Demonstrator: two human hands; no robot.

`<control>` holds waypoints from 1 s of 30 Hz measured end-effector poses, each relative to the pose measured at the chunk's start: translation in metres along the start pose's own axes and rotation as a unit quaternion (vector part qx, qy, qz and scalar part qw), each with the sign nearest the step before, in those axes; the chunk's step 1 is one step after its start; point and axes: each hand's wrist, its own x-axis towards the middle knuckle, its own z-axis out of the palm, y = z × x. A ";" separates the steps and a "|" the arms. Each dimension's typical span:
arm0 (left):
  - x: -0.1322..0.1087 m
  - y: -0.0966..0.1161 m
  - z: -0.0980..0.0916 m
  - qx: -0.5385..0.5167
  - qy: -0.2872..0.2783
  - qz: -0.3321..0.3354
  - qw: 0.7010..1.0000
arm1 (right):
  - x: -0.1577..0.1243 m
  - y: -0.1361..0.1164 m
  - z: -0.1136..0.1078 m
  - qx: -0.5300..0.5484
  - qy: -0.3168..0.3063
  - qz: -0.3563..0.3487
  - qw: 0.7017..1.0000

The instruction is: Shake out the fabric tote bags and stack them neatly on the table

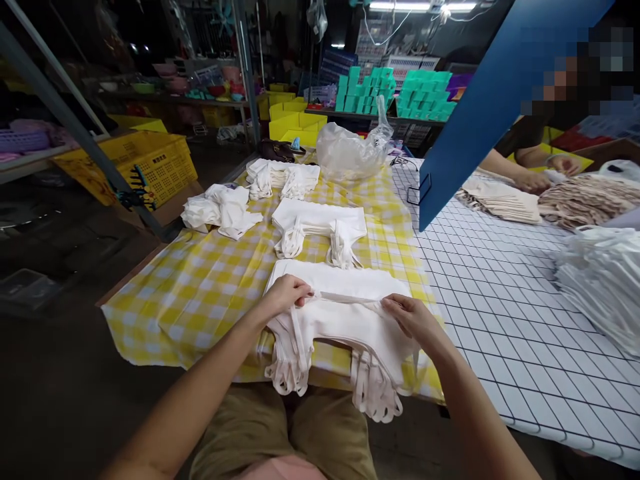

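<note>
Directly before me lies a stack of white strappy tops [345, 320], its thin straps hanging in loops over the table's front edge. My left hand [287, 293] pinches the uppermost top by its left side, near a strap. At the opposite side my right hand [407, 312] holds the same top between thumb and fingers, so its edge is stretched between both hands. Behind this pile sits a second neat stack of white tops [320, 219], straps toward me. Farther back are another white stack [283, 177] and a crumpled white heap [220, 210].
A yellow checked cloth [185, 287] covers my table. Behind it rests a clear plastic bag [350, 150]. A slanted blue panel [480, 100] rises at right, beside a white grid cloth [480, 300] with more garments. A co-worker's hands [545, 177] handle beige pieces there. A yellow crate [145, 163] stands left.
</note>
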 end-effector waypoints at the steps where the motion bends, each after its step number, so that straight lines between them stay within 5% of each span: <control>1: 0.002 0.000 0.000 0.004 0.000 -0.001 1.000 | 0.002 0.001 0.001 0.008 -0.006 0.011 1.000; 9: 0.010 0.007 0.002 0.120 0.037 -0.019 0.992 | 0.009 0.011 0.000 0.047 -0.025 0.067 0.996; 18: 0.008 0.002 0.003 0.056 0.053 -0.019 0.997 | 0.006 0.005 0.004 0.040 -0.002 0.062 0.997; 23: -0.033 -0.001 -0.001 -0.123 0.066 -0.008 0.990 | -0.021 0.014 -0.001 0.056 0.009 0.051 0.997; 30: -0.101 -0.016 0.001 -0.301 -0.024 -0.085 0.950 | -0.083 0.035 -0.002 0.116 0.004 0.126 0.985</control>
